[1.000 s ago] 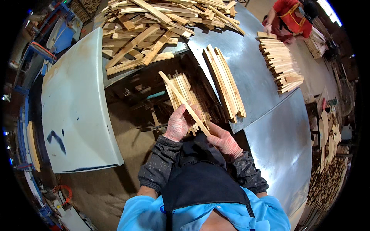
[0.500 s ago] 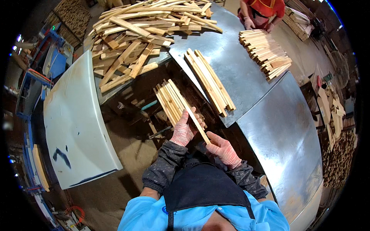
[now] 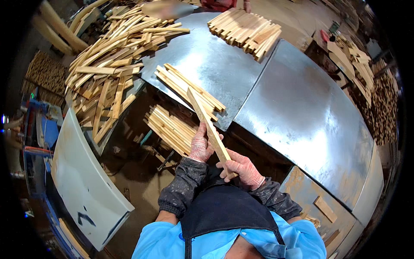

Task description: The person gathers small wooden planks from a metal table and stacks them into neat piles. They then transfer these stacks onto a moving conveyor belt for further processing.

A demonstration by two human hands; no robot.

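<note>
A long, pale wooden strip [image 3: 210, 127] slants away from my body, held up between both hands. My left hand [image 3: 201, 145], in a pinkish-white glove, is closed around its middle. Closer to me, my gloved right hand [image 3: 242, 168] grips the strip's near end between thumb and fingers. Below and beyond my left hand lies a stack of wooden strips [image 3: 170, 127] in the gap between the tables. Past the strip's far end, a few more wooden strips [image 3: 189, 86] lie side by side on the metal table [image 3: 224, 56].
A jumbled heap of wood pieces [image 3: 105, 73] covers the far left. Across the table, a person in red [image 3: 220, 3] stands behind a row of strips [image 3: 246, 28]. A pale curved panel [image 3: 86, 172] is at left. A short wood offcut [image 3: 325, 209] lies on the right-hand surface.
The view has swung right, so the table and piles sit further left. The held strip has been turned to show its broad face, and my right hand has come nearer my body.
</note>
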